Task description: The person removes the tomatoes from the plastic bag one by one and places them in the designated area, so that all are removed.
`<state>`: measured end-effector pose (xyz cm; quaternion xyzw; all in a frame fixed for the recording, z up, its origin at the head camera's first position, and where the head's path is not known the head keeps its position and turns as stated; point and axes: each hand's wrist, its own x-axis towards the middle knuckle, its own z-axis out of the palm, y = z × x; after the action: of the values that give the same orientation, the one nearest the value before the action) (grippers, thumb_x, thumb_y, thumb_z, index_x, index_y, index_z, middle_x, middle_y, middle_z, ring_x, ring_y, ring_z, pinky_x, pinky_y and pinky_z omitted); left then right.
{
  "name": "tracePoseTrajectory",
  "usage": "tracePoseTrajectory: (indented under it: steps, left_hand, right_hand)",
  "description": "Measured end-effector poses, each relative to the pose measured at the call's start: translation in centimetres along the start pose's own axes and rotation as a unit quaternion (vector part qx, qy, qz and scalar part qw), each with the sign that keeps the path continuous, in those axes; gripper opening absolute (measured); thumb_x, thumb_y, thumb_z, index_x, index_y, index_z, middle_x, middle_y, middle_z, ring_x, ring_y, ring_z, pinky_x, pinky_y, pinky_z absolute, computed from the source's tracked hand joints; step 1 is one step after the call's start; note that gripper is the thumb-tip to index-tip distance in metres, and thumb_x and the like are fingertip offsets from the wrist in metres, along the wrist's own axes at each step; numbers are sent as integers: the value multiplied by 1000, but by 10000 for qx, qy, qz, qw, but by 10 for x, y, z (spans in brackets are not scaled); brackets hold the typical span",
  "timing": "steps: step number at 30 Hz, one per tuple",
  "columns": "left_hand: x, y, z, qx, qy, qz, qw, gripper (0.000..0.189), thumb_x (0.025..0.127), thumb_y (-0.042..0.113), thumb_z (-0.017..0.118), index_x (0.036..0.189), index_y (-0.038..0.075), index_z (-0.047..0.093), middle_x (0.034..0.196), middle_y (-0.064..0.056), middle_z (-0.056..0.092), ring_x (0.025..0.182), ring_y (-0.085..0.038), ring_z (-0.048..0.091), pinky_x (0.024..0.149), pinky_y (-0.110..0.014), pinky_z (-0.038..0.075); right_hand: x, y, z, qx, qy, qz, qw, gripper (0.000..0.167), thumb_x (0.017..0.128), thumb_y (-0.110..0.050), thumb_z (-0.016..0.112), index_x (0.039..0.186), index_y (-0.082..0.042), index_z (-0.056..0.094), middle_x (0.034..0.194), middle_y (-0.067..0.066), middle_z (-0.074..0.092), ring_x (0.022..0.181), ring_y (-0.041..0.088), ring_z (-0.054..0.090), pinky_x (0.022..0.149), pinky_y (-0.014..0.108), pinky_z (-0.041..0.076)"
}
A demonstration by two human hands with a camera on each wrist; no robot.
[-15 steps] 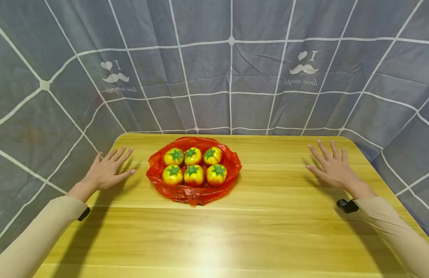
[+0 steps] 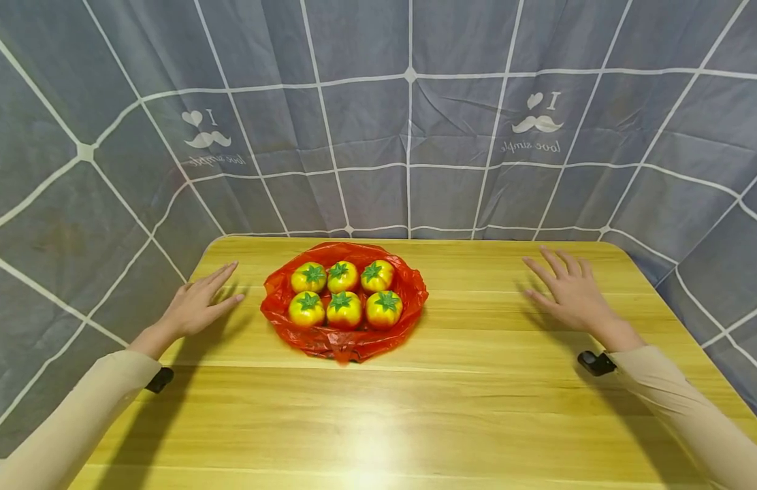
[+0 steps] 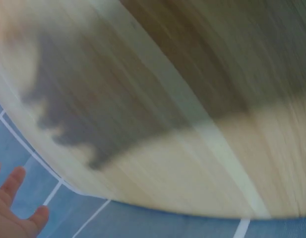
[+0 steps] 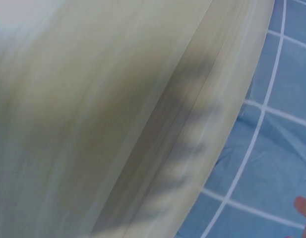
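Note:
In the head view, a red plastic bag (image 2: 343, 346) lies opened out on the wooden table, left of centre. Inside it sit several yellow-red tomato-like fruits (image 2: 344, 310) with green leafy tops, set in two rows. Left of the bag, my left hand (image 2: 197, 303) hovers over the table with its fingers straight and nothing held. My right hand (image 2: 571, 292) hovers well to the right of the bag, fingers spread, holding nothing. Fingers of the left hand (image 3: 14, 213) show at the lower left of the left wrist view; the right wrist view catches only a fingertip (image 4: 302, 206).
The light wooden table (image 2: 476, 408) has rounded far corners. Grey-blue curtains (image 2: 452, 122) with white grid lines enclose it at the back and both sides. A small black device (image 2: 596, 363) sits at the right wrist, another (image 2: 160, 379) at the left.
My left hand has shifted slightly right, its fingers closer together. My right hand has moved a little left, towards the bag. The bag and its fruits stay in place.

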<state>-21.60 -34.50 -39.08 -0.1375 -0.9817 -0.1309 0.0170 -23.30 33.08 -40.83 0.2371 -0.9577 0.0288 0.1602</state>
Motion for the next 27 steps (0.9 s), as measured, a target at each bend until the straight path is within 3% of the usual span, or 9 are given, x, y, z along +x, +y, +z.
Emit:
tracePoseTrajectory:
  steps: [4,10,15,27]
  left_hand:
    - [2,3,2,-598,28,-131,9981,73,98,45,45,156,18,9,154,-27,24,136,-54,26,103,-72,19]
    - [5,12,3,-1495,-106,-240,9884,76,100,42,44,155,15,0,158,-26,10,140,-53,16,108,-70,16]
    - [3,17,9,-2003,-80,-347,9791,77,100,41,44,155,17,-3,156,-32,12,136,-56,24,105,-72,20]
    - [3,27,17,-2874,107,-505,9564,78,100,33,47,155,17,-6,154,-34,16,132,-54,30,103,-69,26]
  right_hand:
    - [9,-9,0,5,406,-164,9990,56,95,-37,56,144,-16,40,146,24,36,129,48,33,101,66,25]
    - [22,-24,0,143,864,-305,9957,55,86,-23,67,137,-12,48,140,23,44,123,47,41,98,65,31]
    - [30,-37,3,266,1234,-469,9909,57,81,-18,69,133,-10,50,135,24,49,120,47,43,95,66,34]
    - [48,-71,9,646,1413,-551,9863,54,84,-20,67,134,-9,51,132,23,51,118,45,45,92,64,37]
